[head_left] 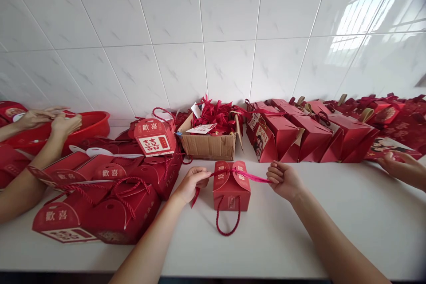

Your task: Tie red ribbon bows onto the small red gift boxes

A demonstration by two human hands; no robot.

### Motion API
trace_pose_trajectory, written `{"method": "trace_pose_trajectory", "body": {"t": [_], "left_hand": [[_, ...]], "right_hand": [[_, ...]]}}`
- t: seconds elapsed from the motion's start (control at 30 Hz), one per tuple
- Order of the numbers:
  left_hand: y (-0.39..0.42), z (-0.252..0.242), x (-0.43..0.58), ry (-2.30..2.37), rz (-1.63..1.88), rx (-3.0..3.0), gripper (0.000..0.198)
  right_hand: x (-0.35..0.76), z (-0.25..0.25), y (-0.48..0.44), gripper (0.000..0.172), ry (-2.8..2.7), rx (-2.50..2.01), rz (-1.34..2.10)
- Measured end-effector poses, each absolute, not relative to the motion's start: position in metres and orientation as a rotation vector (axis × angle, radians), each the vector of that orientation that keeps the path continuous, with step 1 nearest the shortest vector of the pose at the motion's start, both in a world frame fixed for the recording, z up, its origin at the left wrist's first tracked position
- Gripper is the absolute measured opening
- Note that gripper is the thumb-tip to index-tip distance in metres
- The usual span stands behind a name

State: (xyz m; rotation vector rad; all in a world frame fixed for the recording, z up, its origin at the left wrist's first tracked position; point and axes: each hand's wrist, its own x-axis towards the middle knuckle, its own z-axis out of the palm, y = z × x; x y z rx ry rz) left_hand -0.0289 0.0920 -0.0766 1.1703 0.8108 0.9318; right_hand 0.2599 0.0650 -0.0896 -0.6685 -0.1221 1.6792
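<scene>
A small red gift box point(231, 193) with a rope handle stands on the white table point(282, 230) in front of me. A red ribbon point(253, 176) runs across the top of its flaps. My left hand point(191, 183) pinches the ribbon's left end beside the box. On the other side, my right hand point(282, 178) is closed on the ribbon's right end and holds it taut.
A cardboard carton point(208, 144) of red ribbons sits behind the box. Several folded red boxes point(109, 195) are piled at left, a row of red bags point(309, 135) at right. Another person's hands point(49, 122) work over a red basin point(89, 126) far left; a further hand point(401, 166) rests far right.
</scene>
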Motion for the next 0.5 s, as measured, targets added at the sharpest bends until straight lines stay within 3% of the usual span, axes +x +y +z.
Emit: {"method": "trace_pose_trajectory", "body": {"t": [0.5], "left_hand": [[0.093, -0.081, -0.03, 0.811, 0.941, 1.18, 0.051]], "right_hand": [[0.271, -0.096, 0.069, 0.021, -0.161, -0.714, 1.672]]}}
